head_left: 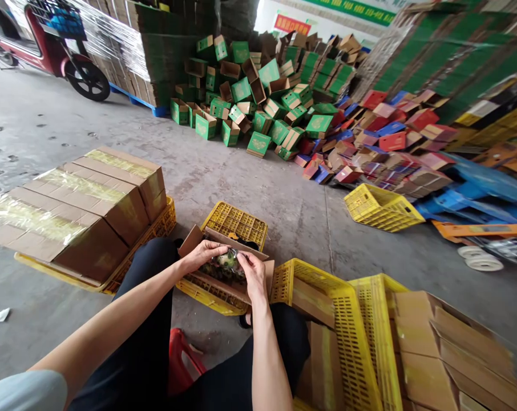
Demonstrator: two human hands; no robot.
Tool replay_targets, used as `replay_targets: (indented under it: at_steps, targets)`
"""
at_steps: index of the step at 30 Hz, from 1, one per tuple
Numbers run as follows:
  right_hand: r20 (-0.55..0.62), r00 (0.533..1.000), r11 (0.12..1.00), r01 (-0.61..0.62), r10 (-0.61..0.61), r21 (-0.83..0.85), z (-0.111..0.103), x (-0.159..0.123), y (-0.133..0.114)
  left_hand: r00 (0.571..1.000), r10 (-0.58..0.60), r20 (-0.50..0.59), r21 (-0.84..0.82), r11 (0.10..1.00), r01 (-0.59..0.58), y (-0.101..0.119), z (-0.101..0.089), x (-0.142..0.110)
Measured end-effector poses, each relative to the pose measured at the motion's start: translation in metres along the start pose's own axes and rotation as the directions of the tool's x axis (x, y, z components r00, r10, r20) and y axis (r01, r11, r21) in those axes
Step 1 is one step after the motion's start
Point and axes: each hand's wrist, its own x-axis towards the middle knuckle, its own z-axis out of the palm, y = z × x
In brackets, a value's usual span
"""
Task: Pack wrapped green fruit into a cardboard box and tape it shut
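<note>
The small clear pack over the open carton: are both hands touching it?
Touching. The head view shows the left hand and the right hand gripping the clear pack from both sides, fingers on its edges, above the open carton.

The small clear packet (227, 261) is largely covered by the fingers (245, 261) of both hands, so its contents cannot be told. The scooter (48, 45) is cut off by the upper left edge. The wall banners (291, 24) cannot be read.

3 taped cartons (83, 200), 4 yellow crates (380, 206), 1 scooter (48, 45).
</note>
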Motion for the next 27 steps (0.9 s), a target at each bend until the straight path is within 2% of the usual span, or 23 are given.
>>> replay_targets:
  at_steps: [5,9,14,17,21,23,27]
  targets:
    - [-0.07,0.996,0.999,-0.049,0.05,0.022,-0.001,0.008,0.005,0.998,0.037,-0.052,-0.004,0.999,-0.037,0.003,0.005,0.003]
    - [-0.074,0.995,0.997,-0.069,0.072,0.044,-0.002,0.011,0.008,0.998,0.02,-0.055,-0.022,1.0,-0.021,-0.001,0.004,0.009]
    - [-0.098,0.991,0.993,-0.085,0.093,0.086,-0.005,0.009,0.005,0.996,-0.087,-0.012,-0.115,0.99,0.085,-0.001,-0.003,0.009]
    - [-0.114,0.991,0.998,-0.06,0.063,0.034,-0.009,0.005,-0.002,0.981,-0.193,-0.012,-0.157,0.969,0.189,-0.003,-0.008,0.008]
    - [-0.014,0.999,0.998,0.047,-0.048,-0.049,-0.009,0.0,-0.01,0.94,-0.333,0.07,-0.195,0.92,0.34,-0.005,-0.013,0.008]
    - [0.047,0.994,0.993,0.102,-0.1,-0.056,-0.007,-0.002,-0.013,0.947,-0.311,0.076,-0.202,0.925,0.32,-0.004,-0.013,0.007]
    - [0.112,0.983,0.982,0.156,-0.144,-0.104,-0.005,-0.002,-0.015,0.982,-0.182,0.057,-0.234,0.953,0.19,-0.003,-0.014,0.006]
